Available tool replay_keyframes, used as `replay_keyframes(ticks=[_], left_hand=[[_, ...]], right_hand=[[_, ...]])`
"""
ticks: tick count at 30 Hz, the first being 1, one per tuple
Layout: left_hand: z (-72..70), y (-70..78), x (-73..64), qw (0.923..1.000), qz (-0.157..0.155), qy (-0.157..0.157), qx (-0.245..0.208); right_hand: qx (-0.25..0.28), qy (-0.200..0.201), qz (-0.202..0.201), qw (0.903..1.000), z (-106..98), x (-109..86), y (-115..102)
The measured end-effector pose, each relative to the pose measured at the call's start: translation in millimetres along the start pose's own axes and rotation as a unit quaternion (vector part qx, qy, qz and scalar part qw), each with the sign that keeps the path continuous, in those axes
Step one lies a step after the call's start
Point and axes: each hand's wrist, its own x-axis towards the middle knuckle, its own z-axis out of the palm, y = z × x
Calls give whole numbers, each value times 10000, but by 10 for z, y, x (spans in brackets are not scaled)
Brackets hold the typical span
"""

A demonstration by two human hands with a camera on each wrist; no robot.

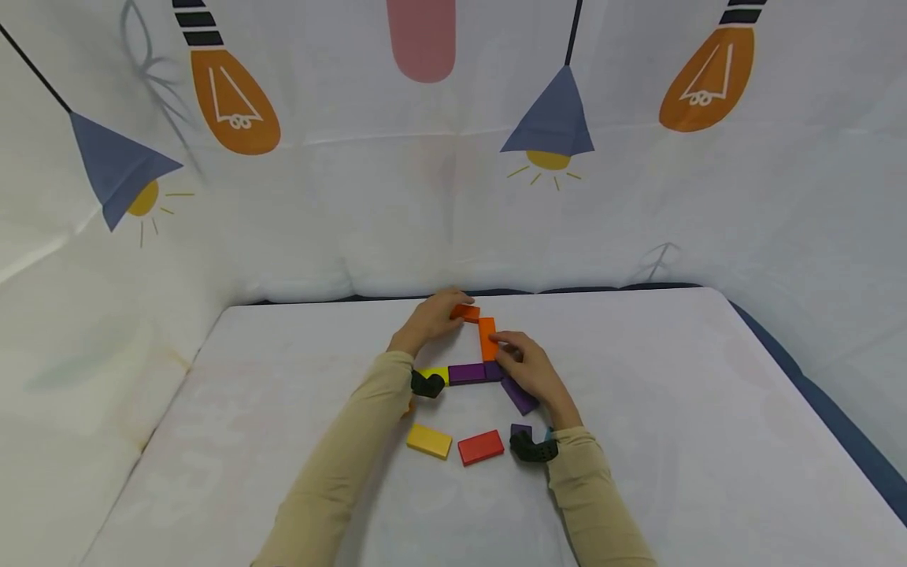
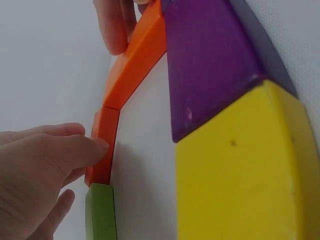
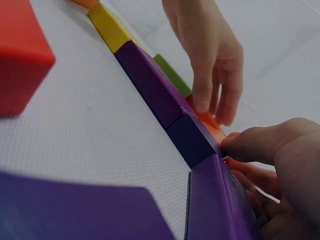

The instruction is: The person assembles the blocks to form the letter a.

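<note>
My left hand [image 1: 432, 319] pinches the far orange block [image 1: 469, 313], thumb on its near side. A green block [image 2: 101, 212] sits against that block's other end in the left wrist view. My right hand [image 1: 530, 366] holds the long orange block [image 1: 486, 339] between thumb and fingers. The two orange blocks meet at a corner. Below the long one, a short dark purple block [image 1: 492, 370] joins a long purple block [image 1: 466, 374], then a yellow block [image 1: 435, 373]. Another purple block [image 1: 520, 395] slants off beside my right hand.
Nearer on the white table [image 1: 708, 441] lie a loose yellow block [image 1: 429, 441], a red block [image 1: 481, 447] and a purple block [image 1: 521, 430] beside the right wrist camera [image 1: 533, 449]. An orange piece [image 1: 407, 408] is mostly hidden by the left arm. A printed white cloth [image 1: 397, 213] hangs behind.
</note>
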Motion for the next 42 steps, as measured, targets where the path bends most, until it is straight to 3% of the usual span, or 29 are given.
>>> replay_keyframes(ticks=[9,23,42], left_hand=[[25,-8,-12,9994,42,185,295],[21,-14,-50,9993,-74,352,127],[11,39,-211,9991,30,414,-117]], right_hand=[[46,1,-18,10000,12,-3,-18],[36,19,-118,9999,-8,-4,-14],[-6,6,196,9998,-1,-15,-19]])
